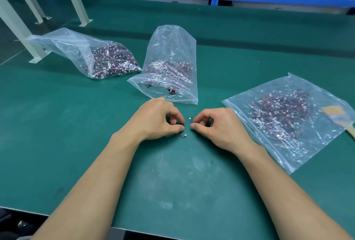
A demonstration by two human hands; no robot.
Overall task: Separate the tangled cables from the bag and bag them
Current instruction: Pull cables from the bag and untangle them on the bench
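Cables point(113, 61), short red-and-black leads with white connectors, fill a clear plastic bag point(63, 43) lying on its side at the left of a green work mat point(57, 124). A second bag point(171, 43) of them stands upright mid-table. Just in front, the left hand point(159, 118) and right hand point(217, 124) rest on the mat, thumbs and forefingers pinching a few loose cables point(183, 135) between them. A flat zip bag point(317, 143) holds more at right, its edge overlapping a paintbrush point(338, 116).

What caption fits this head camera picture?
Left hand and right hand pinch small cables above a green table, near the middle bag.
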